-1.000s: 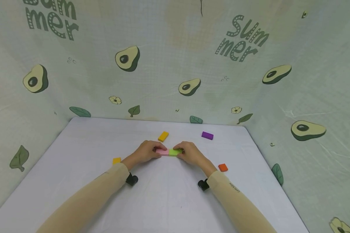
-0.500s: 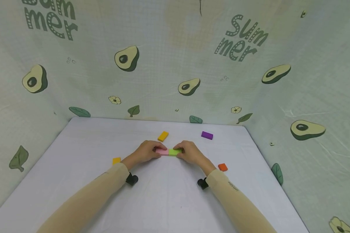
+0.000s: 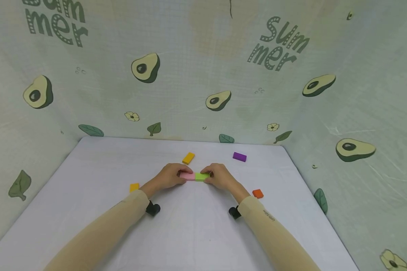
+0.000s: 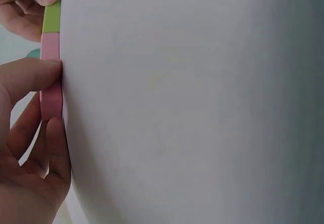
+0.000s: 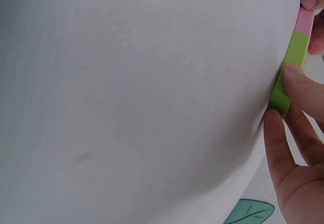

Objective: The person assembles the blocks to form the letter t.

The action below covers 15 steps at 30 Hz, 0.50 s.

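Note:
In the head view a pink block [image 3: 188, 176] and a lime-green block [image 3: 200, 177] lie end to end on the white table, forming one straight bar. My left hand [image 3: 170, 175] pinches the pink block from the left, thumb on its near side and fingers behind. From the other end my right hand [image 3: 220, 177] pinches the green block the same way. The left wrist view shows the thumb across the pink block [image 4: 51, 100], its end against the green block [image 4: 52, 19]. In the right wrist view the thumb presses the side of the green block [image 5: 293, 54].
Behind the hands lie a yellow-orange block [image 3: 188, 158] and a purple block [image 3: 239, 157]. Another yellow block [image 3: 134, 187] is partly behind the left wrist, and an orange-red block [image 3: 257, 193] lies right of the right wrist. Avocado-print cloth [image 3: 176, 124] hangs around the table [image 3: 196, 233].
Both hands keep their pinch on the pink and green blocks, which stay joined end to end. The whole head view has shifted slightly; no block has visibly moved on the table.

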Each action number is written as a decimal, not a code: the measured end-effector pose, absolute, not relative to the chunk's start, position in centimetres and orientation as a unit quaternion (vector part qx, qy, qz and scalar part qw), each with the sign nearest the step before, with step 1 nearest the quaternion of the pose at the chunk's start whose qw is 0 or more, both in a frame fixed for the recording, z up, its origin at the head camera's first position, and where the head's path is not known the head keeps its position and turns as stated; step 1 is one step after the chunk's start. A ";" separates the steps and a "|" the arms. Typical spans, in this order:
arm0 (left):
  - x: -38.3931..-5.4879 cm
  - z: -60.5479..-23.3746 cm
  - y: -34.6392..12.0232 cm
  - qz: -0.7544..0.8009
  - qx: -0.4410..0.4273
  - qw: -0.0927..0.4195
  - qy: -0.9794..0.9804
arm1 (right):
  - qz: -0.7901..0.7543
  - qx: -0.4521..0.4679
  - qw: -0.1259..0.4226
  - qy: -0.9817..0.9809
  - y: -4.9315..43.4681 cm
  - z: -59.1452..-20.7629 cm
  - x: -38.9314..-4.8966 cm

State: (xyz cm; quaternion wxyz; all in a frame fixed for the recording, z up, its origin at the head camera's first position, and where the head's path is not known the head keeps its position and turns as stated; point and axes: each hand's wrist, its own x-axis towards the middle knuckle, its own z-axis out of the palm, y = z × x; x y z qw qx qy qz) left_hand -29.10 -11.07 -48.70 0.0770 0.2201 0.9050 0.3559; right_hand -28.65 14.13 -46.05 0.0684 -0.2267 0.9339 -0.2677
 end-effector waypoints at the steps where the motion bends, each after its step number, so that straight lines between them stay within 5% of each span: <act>1: -29.2 -48.7 -11.0 0.355 0.221 0.079 0.905 | -0.268 -0.228 0.068 0.934 14.2 -46.1 -28.6; 15: -31.4 -46.7 -12.3 0.332 0.244 0.088 0.907 | -0.273 -0.225 0.067 0.933 14.3 -46.4 -28.9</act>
